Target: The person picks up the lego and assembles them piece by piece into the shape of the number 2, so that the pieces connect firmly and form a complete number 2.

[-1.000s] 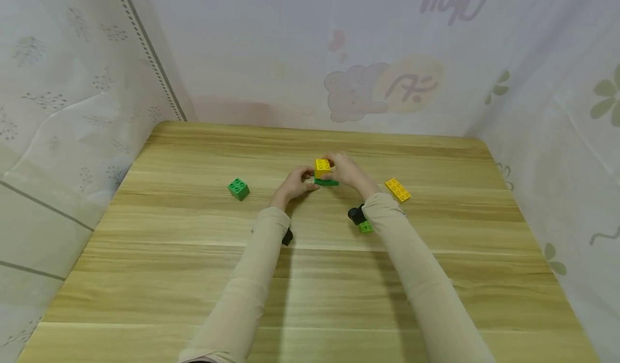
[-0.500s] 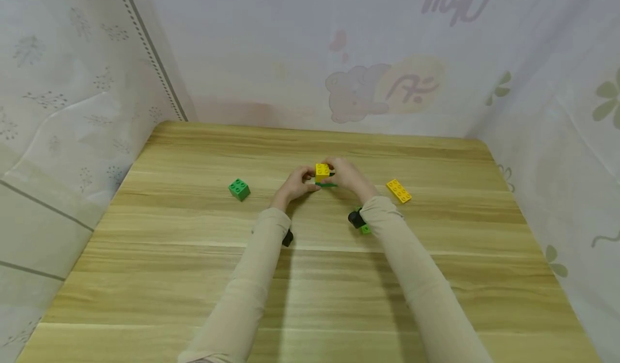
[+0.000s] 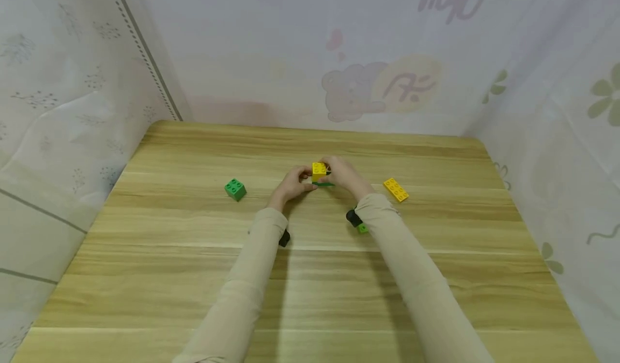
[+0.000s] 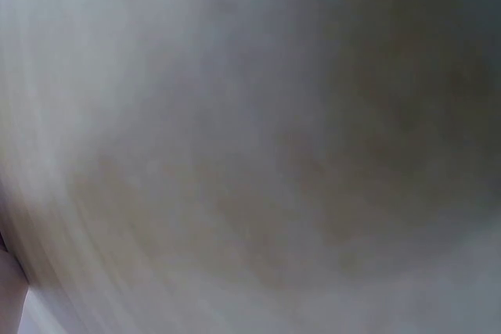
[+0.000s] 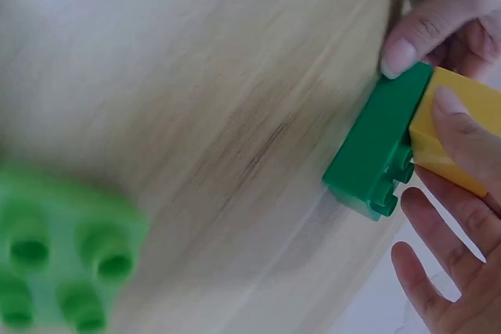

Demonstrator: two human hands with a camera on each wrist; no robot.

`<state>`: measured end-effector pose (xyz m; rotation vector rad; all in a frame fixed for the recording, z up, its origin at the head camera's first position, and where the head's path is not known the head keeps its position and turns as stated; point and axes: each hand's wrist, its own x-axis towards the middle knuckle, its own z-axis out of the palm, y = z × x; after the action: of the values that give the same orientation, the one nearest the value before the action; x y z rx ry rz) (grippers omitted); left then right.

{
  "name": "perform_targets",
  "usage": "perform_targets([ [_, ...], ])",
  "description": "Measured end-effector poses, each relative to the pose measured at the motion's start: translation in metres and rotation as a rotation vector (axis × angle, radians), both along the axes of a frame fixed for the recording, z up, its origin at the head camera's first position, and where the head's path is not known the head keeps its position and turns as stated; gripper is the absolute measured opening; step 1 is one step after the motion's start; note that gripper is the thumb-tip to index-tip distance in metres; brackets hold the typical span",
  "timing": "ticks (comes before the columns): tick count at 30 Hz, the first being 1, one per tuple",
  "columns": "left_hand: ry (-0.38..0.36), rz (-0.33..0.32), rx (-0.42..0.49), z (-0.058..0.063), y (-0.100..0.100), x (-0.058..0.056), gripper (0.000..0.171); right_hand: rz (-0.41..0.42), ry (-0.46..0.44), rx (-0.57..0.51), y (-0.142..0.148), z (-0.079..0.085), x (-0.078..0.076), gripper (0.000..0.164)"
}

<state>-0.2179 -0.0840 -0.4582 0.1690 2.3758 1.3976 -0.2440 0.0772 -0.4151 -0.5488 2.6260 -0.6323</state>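
Note:
A yellow building brick [image 3: 318, 171] stands on one end of a longer green brick [image 5: 380, 134], whose bare studs show at the other end in the right wrist view. My right hand [image 3: 341, 173] pinches the yellow brick [image 5: 466, 119] between thumb and fingers, its other fingers spread. From the left, my left hand [image 3: 293, 183] holds the green brick's end, with its thumb [image 5: 415, 46] against that end. The left wrist view is a blur of table surface and shows no brick.
A green brick [image 3: 235, 189] lies to the left on the wooden table [image 3: 194, 277]. A flat yellow brick [image 3: 395, 189] lies to the right. Under the right wrist sits a light green brick [image 3: 363, 228], partly hidden by the black wrist camera [image 3: 354, 217].
The yellow brick has moved down a little onto the green one, along with my right hand. My left hand has stayed almost in place. The head view has shifted slightly.

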Motion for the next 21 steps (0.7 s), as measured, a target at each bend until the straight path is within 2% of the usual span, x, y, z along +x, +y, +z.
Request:
perform_targets([
  [7,0.0,0.004,0.02,0.001,0.001,0.0,0.045,0.057,0.034,0.082,-0.005,0.008,0.0,0.048],
  [11,0.018,0.012,0.021,0.003,0.0,-0.001,0.045,0.062,0.046,0.106,-0.008,0.012,-0.004,0.046],
  [17,0.042,0.008,0.008,0.005,0.0,0.0,0.043,0.049,0.05,0.093,-0.009,0.011,-0.004,0.045],
  [21,0.042,-0.011,-0.006,0.001,0.001,0.003,0.043,0.03,0.034,0.071,-0.008,0.005,0.0,0.045],
])
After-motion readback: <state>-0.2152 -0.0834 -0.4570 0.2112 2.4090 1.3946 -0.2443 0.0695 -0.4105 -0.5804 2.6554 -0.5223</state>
